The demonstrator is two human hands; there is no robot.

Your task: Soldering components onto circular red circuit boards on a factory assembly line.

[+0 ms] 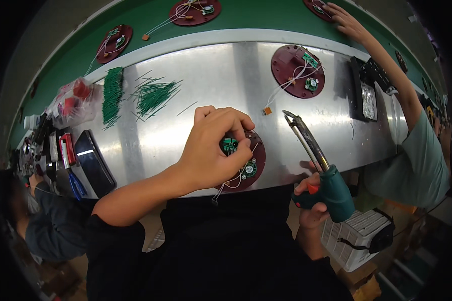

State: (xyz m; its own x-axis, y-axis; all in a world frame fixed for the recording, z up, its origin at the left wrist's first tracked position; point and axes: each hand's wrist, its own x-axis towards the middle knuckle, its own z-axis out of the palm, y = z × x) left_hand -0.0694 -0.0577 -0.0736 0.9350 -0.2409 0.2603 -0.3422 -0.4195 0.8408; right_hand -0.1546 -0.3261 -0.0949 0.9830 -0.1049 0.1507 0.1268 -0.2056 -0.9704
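My left hand (pixel 211 145) is bent over a maroon disc (pixel 256 175) at the bench's near edge. Its thumb and forefinger come together beside a small green circuit board (pixel 229 145); whatever lies between the fingertips is hidden. The disc also carries a round green part (pixel 249 169) and thin white wires that run over its near rim. To the right, my right hand (pixel 314 200) grips a soldering gun (pixel 331 188) with a dark green body and a red trigger. Its metal tip points up and away, apart from the disc.
Another wired maroon disc (pixel 281 65) lies farther back on the metal bench (pixel 206 65). Green wire pieces (pixel 155 98), a phone (pixel 93 163) and blue-handled pliers (pixel 77 185) lie left. A co-worker's arm (pixel 386 60) reaches across the green belt (pixel 256 15); a black tray (pixel 364 95) stands right.
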